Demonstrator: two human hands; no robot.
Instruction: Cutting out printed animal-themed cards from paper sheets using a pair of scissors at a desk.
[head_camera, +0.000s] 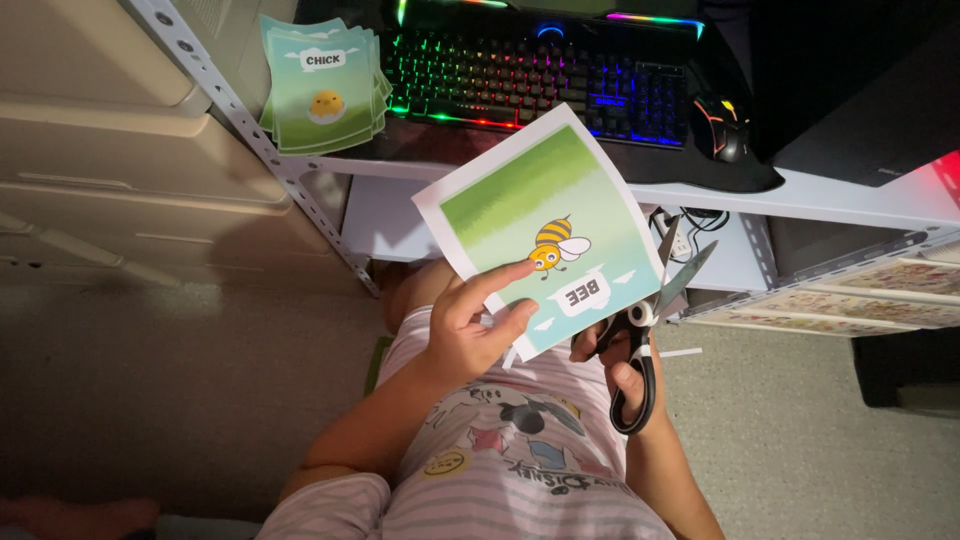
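While a green picture card (545, 225) with a white edge and a little striped bee on it is held up in front of the desk, one corner of it is pinched by the left hand (465, 335). The thumb is pressed on the front of the card and the pointing finger is laid flat across it, so the fingers are closed tight on the paper. The card is tilted, and it is seen upside down from above.

A pair of scissors (650, 320) with black handles is held in the right hand (620, 375). The fingers are put through the loops and wrapped around them. The blades are opened a little, and the right edge of the card is caught between them. A thin white paper strip (680, 352) is seen just beside the scissors.

A pile of green cards (322, 85), with a yellow chick on the top one, is laid on the white desk (850, 195), well apart from the hands. A keyboard (540, 75) lit in rainbow colours and a dark mouse (722, 128) are set near it. Sheets of stickers (850, 295) are kept on a lower shelf at the right. A striped shirt (520, 450) is worn.
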